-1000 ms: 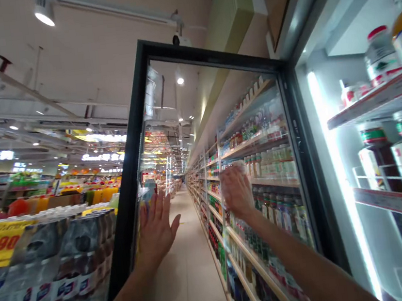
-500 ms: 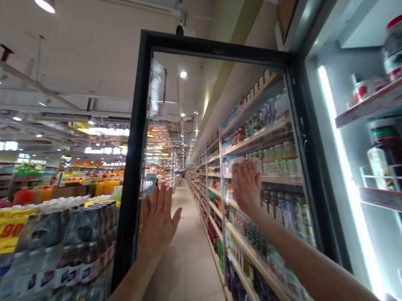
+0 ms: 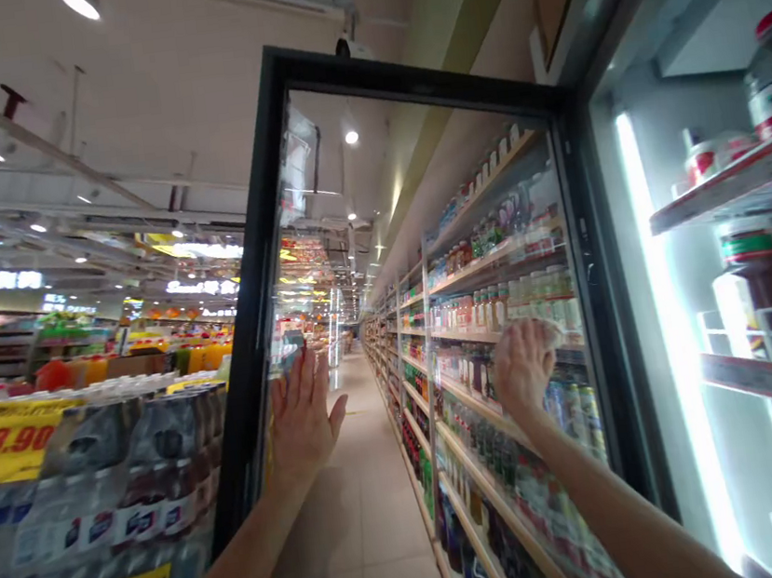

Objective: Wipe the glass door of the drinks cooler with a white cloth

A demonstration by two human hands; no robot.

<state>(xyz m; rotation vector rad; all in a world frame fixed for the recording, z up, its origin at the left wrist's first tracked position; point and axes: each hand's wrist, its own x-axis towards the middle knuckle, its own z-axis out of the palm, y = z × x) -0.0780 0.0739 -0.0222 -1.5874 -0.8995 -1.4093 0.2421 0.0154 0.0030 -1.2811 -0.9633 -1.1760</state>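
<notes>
Bottles point(image 3: 118, 509) stand under the lit shop ceiling point(image 3: 145, 103), beside a tiled floor point(image 3: 378, 515). An open glass door point(image 3: 416, 248) blocks the way: left hand point(image 3: 304, 426) spread on it, right hand point(image 3: 523, 366) over a pale cloth point(image 3: 547, 331), can't tell if gripping. Then fridge shelves point(image 3: 732, 186).
</notes>
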